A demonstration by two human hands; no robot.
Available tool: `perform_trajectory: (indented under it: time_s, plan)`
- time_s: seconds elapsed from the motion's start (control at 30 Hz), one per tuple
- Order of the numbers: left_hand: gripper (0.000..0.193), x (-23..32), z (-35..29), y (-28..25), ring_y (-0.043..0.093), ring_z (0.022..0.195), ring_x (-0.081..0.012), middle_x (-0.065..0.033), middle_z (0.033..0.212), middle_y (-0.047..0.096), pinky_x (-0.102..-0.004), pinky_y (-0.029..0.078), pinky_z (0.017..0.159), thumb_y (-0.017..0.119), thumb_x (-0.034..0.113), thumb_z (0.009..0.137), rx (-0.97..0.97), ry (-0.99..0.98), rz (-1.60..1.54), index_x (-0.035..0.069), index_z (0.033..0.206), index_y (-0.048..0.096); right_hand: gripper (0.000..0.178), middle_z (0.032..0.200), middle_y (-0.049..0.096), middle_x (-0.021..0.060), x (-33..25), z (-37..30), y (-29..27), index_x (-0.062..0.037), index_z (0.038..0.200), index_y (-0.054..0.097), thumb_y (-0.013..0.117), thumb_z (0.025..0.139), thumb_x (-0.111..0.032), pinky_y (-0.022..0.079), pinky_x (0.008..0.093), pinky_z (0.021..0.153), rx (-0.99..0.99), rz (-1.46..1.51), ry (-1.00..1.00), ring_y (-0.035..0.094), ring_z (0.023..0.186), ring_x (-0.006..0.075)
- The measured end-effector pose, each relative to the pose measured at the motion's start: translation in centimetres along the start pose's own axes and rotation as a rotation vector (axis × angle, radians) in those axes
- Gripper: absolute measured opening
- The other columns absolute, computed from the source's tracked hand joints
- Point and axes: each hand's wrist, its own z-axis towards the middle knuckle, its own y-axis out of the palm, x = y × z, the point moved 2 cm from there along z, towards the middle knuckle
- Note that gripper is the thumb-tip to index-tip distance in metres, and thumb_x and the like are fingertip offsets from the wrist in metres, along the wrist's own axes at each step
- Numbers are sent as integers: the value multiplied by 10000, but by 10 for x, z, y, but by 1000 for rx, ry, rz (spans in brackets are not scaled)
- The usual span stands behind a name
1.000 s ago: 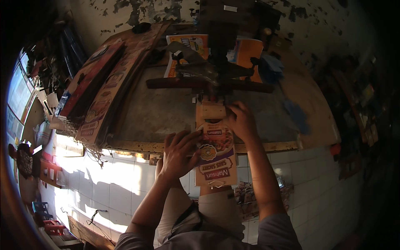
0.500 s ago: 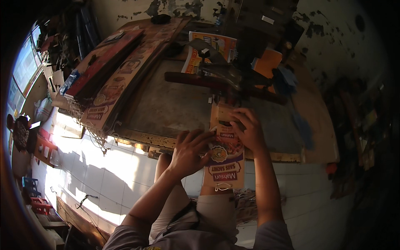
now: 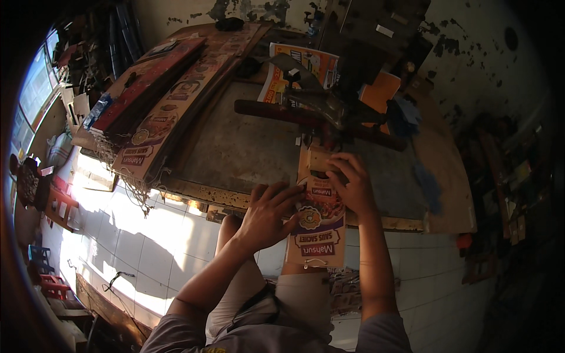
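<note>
A long printed cardboard strip (image 3: pixel 318 235), orange-brown with purple bands, lies over the table's front edge and juts toward my lap. A thin pale string loop (image 3: pixel 316 262) hangs at its near end. My left hand (image 3: pixel 271 215) grips the strip's left edge, fingers bent over it. On the opposite edge, my right hand (image 3: pixel 355 185) is closed with curled fingers near the strip's far end. Beside those fingertips sits a small tan block-like piece (image 3: pixel 318 160); whether it is part of the strip, I cannot tell. Just beyond stands a dark metal press (image 3: pixel 329 112) with a long reddish bar.
Long printed cardboard strips with strings (image 3: pixel 159 123) are stacked on the left of the worktable (image 3: pixel 235 141). An orange printed sheet (image 3: pixel 306 62) lies behind the press. Blue cloth (image 3: pixel 426 182) rests at right. Small stools (image 3: pixel 54 286) stand on the tiled floor at left.
The view has shifted very slightly. Both hands and the cardboard strip keep nearly the same places.
</note>
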Motion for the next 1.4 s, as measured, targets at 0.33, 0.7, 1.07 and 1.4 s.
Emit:
perform_trajectory:
  time_s: [0.33,0.7,1.07,1.4]
  plan:
    - [341,0,10,-3,606,1368,-288,-4,1429,723,-527,395,1184,773,304,966,-15,-18,-34,148,1268,784,145,1132,681,143,32,-17,-6,-53,1114,740,694,977,-71,551,482,923,225,-190,389,670,1104,368]
    - [372,9,14,-2,612,1352,-294,1,1397,734,-512,385,1178,775,275,931,19,-18,13,166,1287,774,283,1209,696,142,37,-21,6,-22,1144,784,699,874,-27,568,492,966,137,-166,239,674,1127,378]
    - [386,7,14,0,621,1340,-280,17,1396,733,-502,400,1152,775,269,926,38,-1,52,175,1300,765,314,1176,651,142,38,-21,10,-42,1174,789,693,878,-75,550,502,984,98,-236,248,633,1150,350]
    - [356,4,11,2,617,1346,-277,30,1406,730,-498,393,1154,775,293,938,51,14,27,190,1278,775,322,1214,676,152,35,-21,11,-25,1196,785,706,887,-71,565,502,979,126,-262,208,662,1138,374]
